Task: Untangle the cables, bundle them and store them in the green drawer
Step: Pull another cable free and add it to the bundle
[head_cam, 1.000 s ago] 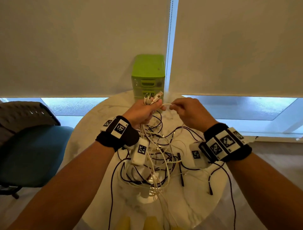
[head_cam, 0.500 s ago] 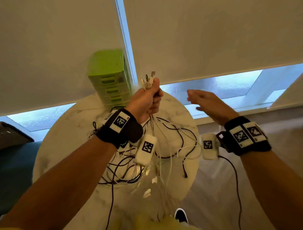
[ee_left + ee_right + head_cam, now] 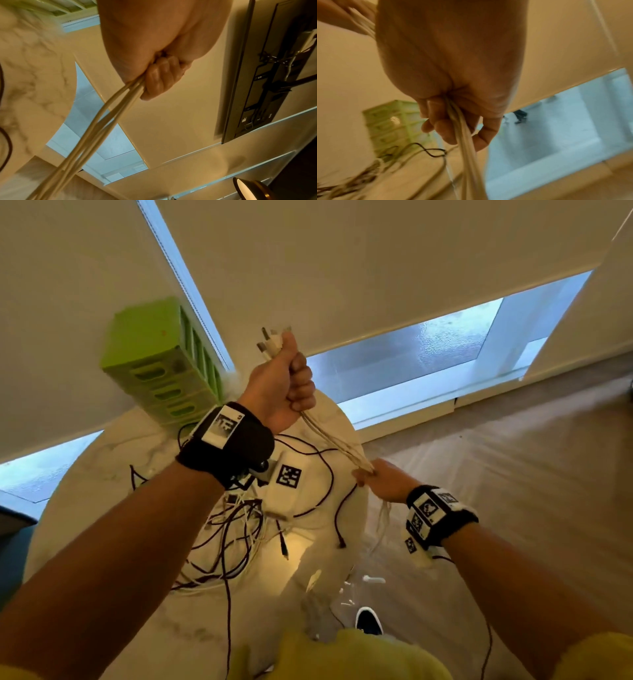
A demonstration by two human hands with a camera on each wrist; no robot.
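Observation:
My left hand (image 3: 289,385) is raised in a fist round several white cables (image 3: 337,445), their plugs (image 3: 272,342) sticking out above the thumb. The white cables run taut down and right into my right hand (image 3: 375,479), whose fingers are curled round them past the table's right edge; their loose ends hang below it. The left wrist view shows my left hand (image 3: 159,75) and the strands (image 3: 96,129) leaving it. In the right wrist view my right hand (image 3: 453,121) has the cables (image 3: 467,148) running through it. Black cables (image 3: 236,529) lie tangled on the round marble table (image 3: 102,474). The green drawer unit (image 3: 161,361) stands at the table's back, drawers closed.
Roller blinds (image 3: 376,261) hang over the window behind the table. Wooden floor (image 3: 513,457) lies to the right. A dark shoe (image 3: 368,619) shows below the table edge. A blue chair (image 3: 13,542) stands at the far left.
My left hand has lifted the white cable ends higher. My right hand dropped from mid-air, took hold of the white cables and slid down them past the table's right edge. The view swung right.

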